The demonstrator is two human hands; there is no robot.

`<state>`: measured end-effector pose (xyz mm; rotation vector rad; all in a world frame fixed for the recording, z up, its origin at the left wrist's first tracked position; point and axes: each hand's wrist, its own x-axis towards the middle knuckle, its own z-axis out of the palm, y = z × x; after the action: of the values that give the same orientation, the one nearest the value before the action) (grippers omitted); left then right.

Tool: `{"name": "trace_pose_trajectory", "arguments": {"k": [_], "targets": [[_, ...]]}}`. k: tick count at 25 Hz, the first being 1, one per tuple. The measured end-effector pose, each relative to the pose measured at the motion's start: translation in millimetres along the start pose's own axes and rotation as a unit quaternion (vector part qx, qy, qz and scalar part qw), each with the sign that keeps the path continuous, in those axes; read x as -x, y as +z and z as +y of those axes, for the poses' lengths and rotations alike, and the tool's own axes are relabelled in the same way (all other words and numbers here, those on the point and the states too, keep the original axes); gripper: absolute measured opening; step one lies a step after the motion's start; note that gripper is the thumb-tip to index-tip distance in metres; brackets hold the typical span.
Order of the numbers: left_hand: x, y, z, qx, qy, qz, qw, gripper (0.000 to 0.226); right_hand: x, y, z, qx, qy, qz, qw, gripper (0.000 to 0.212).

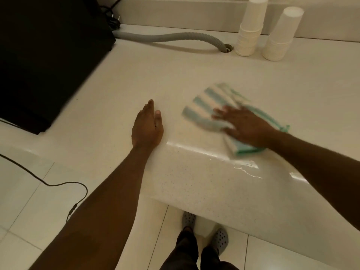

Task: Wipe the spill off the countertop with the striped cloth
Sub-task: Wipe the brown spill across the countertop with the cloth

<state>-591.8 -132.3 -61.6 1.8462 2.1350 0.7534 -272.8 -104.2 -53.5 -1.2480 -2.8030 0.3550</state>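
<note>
A folded cloth (206, 103) with teal and white stripes lies on the pale speckled countertop (155, 75), right of centre. My right hand (245, 125) lies flat on top of it, fingers spread and blurred by motion. My left hand (148, 127) rests flat on the bare countertop to the left of the cloth, fingers together and holding nothing. A thin wet streak of spill (247, 171) glistens on the rounded front edge of the counter, just below the cloth.
A large black appliance (48, 55) fills the counter's left side. A grey corrugated hose (175, 37) runs from it into a hole (227, 48) at the back. Two stacks of white paper cups (249, 28) (280, 36) stand back right. A black cable (58, 184) crosses the tiled floor.
</note>
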Motion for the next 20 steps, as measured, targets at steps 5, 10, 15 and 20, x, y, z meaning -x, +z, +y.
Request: {"name": "trace_pose_trajectory", "arguments": {"k": [5, 10, 15, 20], "targets": [[-5, -1, 2, 0.06, 0.001, -0.019, 0.998, 0.057, -65, -1, -9, 0.0, 0.166, 0.039, 0.985, 0.051], [-4, -7, -3, 0.166, -0.006, 0.013, 0.986, 0.056, -42, 23, -89, 0.006, -0.02, 0.011, 1.0, 0.052], [-3, -4, -2, 0.11, -0.004, -0.008, 0.994, 0.057, 7, 12, -41, -0.005, -0.05, 0.0, 0.999, 0.052], [-2, -2, 2, 0.101, 0.029, -0.035, 0.994, 0.062, -33, -6, -10, 0.0, 0.195, 0.04, 0.98, 0.051]]}}
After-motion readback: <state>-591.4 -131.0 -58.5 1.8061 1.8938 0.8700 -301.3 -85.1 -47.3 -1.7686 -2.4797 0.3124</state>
